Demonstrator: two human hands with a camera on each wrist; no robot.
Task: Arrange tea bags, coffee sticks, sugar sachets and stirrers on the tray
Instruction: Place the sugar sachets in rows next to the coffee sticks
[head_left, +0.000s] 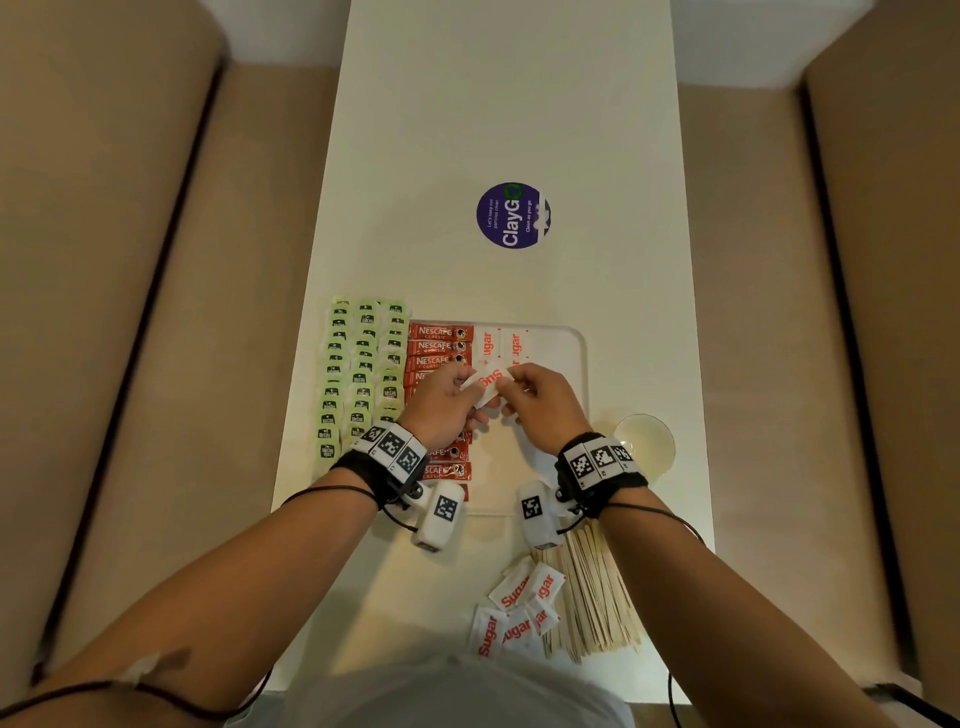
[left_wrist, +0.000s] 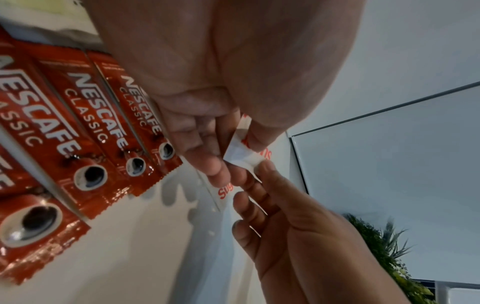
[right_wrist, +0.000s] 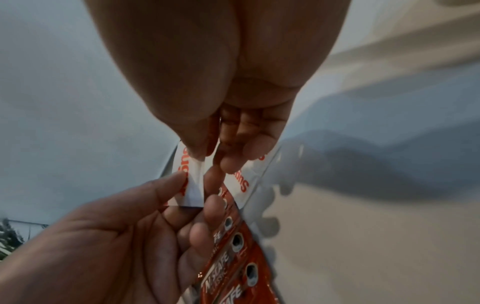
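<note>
Both hands hover over the white tray (head_left: 571, 358) and pinch one white sugar sachet (head_left: 485, 385) between them. My left hand (head_left: 466, 383) holds its left end and my right hand (head_left: 513, 383) its right end. In the left wrist view the sachet (left_wrist: 241, 154) sits between my left hand's (left_wrist: 232, 144) thumb and fingers. The right wrist view shows my right hand (right_wrist: 205, 157) pinching the sachet (right_wrist: 193, 185). Two sugar sachets (head_left: 501, 343) lie at the tray's far end. Red coffee sticks (head_left: 440, 345) form a column beside them, with green tea bags (head_left: 363, 364) further left.
Loose sugar sachets (head_left: 519, 608) and a bundle of wooden stirrers (head_left: 597, 597) lie on the table near my body. A glass (head_left: 644, 441) stands right of the tray. A purple round sticker (head_left: 513, 214) marks the far tabletop. Brown seating flanks the narrow table.
</note>
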